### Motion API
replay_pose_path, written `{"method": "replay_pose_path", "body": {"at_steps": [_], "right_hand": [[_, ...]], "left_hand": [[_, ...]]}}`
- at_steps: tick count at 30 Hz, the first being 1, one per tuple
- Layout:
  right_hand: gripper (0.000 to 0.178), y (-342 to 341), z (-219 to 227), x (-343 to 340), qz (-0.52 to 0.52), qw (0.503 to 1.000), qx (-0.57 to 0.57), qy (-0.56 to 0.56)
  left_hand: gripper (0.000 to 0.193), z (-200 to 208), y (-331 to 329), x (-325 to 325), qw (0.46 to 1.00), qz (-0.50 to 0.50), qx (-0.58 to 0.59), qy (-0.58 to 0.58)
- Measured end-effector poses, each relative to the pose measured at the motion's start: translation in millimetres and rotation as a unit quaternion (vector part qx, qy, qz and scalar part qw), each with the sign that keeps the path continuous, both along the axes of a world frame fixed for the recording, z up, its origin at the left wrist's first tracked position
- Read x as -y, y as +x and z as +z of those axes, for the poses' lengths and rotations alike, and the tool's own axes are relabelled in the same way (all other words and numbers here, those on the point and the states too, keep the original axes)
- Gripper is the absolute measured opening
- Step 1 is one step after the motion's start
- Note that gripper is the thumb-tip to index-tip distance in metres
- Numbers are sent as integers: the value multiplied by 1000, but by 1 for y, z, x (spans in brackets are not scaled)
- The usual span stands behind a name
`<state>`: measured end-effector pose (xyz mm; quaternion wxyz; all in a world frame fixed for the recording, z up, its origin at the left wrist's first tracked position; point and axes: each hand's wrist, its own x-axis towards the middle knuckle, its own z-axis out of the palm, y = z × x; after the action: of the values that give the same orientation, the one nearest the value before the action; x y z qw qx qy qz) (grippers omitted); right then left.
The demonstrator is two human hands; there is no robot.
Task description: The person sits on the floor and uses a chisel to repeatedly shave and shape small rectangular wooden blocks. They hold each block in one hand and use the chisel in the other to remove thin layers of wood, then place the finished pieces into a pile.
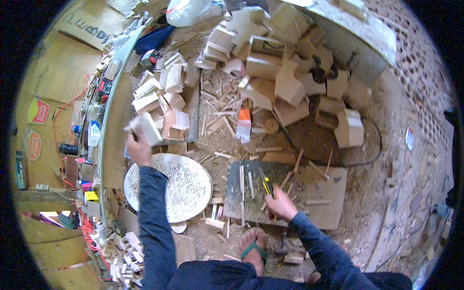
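In the head view, your left hand (139, 149) has its fingers closed on the near left end of a pale wooden piece (148, 129), which is slightly blurred; you have it tilted just beyond your knuckles, and whether its underside touches the pieces behind it, you cannot tell from here. Past that grip, and to its right, more pale wooden pieces (174, 79) sit heaped together at odd angles. Just nearer to you than the left hand, and mostly to its right, is a round white speckled disc (186, 186), with your sleeve crossing its left part. Your right hand (282, 204) is wrapped around a yellow-and-black cutter (267, 186), its thin grey end pointing away from you and a little to the left. Below and around that grip lies a flat grey board (331, 186), with thin wooden strips (317, 202) scattered over it on both sides of your fist. Well beyond the right hand rises a large pile of brown wooden boxes (290, 89); a flat orange-and-white item (244, 125) lies beyond the cutter and to its left, among wood scraps. Nearer to you than the right hand, and to its left, is your foot in a green-strapped sandal (253, 253).
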<state>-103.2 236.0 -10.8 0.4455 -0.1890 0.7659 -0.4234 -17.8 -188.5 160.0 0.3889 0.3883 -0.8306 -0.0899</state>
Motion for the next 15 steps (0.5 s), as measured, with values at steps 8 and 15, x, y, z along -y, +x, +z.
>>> {"method": "replay_pose_path", "body": {"at_steps": [8, 15], "right_hand": [[40, 11, -15, -28, -107, 993, 7, 41], [45, 22, -2, -43, -131, 989, -64, 26]], "left_hand": [[55, 68, -85, 233, 974, 176, 27, -141], [42, -6, -205, 103, 952, 5, -9, -306]]}}
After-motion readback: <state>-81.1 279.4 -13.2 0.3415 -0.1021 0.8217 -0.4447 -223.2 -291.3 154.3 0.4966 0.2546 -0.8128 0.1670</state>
